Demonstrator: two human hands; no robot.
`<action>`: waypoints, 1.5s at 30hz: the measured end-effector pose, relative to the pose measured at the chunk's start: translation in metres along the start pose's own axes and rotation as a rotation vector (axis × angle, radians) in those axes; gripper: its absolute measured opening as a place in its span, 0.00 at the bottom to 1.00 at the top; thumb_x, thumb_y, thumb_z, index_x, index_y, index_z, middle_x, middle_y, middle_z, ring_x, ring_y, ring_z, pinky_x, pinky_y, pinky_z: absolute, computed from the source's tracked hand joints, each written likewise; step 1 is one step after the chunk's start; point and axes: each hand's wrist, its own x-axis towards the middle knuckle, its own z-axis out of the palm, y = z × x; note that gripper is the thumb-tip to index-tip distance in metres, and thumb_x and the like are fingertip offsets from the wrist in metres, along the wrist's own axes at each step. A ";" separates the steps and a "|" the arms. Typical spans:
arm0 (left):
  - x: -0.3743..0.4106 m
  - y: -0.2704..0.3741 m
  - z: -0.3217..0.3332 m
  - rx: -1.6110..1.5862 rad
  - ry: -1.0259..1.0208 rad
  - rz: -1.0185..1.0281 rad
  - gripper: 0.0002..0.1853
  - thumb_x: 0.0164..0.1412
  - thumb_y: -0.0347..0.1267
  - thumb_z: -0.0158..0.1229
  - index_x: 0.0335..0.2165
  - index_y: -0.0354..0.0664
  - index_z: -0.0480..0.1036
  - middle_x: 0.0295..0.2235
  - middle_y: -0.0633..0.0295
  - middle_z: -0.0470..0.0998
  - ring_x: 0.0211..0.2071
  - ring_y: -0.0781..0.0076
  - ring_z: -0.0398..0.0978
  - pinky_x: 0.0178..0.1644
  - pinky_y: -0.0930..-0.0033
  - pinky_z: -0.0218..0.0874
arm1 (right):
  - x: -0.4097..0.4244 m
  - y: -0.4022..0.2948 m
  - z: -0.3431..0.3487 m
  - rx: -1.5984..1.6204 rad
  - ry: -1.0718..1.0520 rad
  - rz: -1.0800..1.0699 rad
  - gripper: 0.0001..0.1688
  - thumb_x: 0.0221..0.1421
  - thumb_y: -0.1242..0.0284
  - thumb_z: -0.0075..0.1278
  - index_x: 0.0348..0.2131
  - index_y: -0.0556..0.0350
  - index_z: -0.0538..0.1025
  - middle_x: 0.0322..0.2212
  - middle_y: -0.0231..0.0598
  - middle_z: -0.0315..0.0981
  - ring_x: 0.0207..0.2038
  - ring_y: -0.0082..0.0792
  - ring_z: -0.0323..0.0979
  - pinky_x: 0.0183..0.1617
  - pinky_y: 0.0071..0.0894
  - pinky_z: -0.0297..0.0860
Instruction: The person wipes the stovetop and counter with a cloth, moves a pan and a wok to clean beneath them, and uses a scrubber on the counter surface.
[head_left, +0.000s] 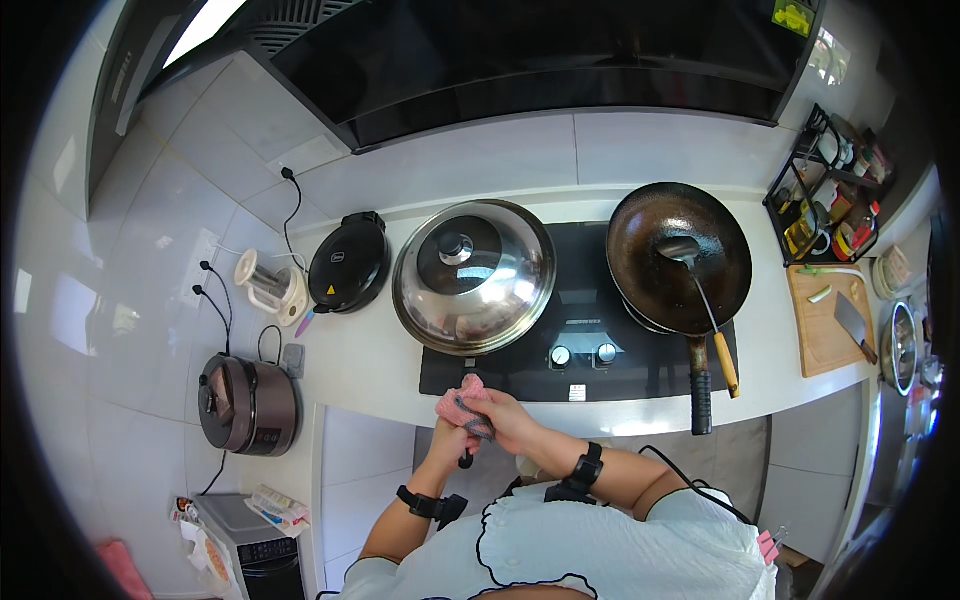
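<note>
A lidded pan with a domed steel and glass lid (517, 277) stands on the left side of the black cooktop (581, 300). Its black handle (466, 459) points towards me, and my left hand (452, 442) is closed around it. My right hand (506, 421) grips a pink cloth with a grey edge (463, 405) that lies over the handle just above my left hand. On the right burner rests a dark wok (637, 247), and a steel ladle with a wooden handle (726, 364) leans inside it. What is in the lidded pan cannot be made out.
Left of the pan are a black electric griddle (349, 266), a cream-coloured appliance (292, 304) and a pressure cooker (262, 405). At the right stand a seasoning rack (821, 180) and a cutting board (814, 337) with a cleaver (850, 319). A range hood (555, 75) overhangs the back.
</note>
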 end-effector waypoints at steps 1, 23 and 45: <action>-0.001 -0.002 0.000 0.000 0.000 0.018 0.08 0.55 0.22 0.47 0.35 0.42 0.66 0.18 0.67 0.67 0.12 0.81 0.61 0.13 0.77 0.52 | 0.000 0.003 0.002 -0.015 0.018 0.004 0.15 0.60 0.67 0.49 0.42 0.58 0.72 0.33 0.34 0.74 0.31 0.26 0.73 0.30 0.27 0.71; -0.084 -0.036 -0.055 -0.042 0.134 0.237 0.07 0.44 0.19 0.52 0.25 0.41 0.69 0.16 0.66 0.67 0.10 0.79 0.64 0.10 0.76 0.51 | -0.016 0.097 0.049 -0.273 -0.065 -0.050 0.09 0.59 0.73 0.50 0.37 0.62 0.73 0.20 0.32 0.71 0.16 0.23 0.68 0.15 0.23 0.66; -0.116 -0.111 -0.152 -0.174 0.392 0.315 0.08 0.55 0.28 0.52 0.32 0.42 0.61 0.17 0.64 0.65 0.09 0.78 0.62 0.09 0.76 0.53 | 0.040 0.201 0.085 -0.391 -0.214 0.184 0.08 0.59 0.74 0.51 0.37 0.61 0.73 0.19 0.35 0.72 0.13 0.26 0.69 0.12 0.26 0.65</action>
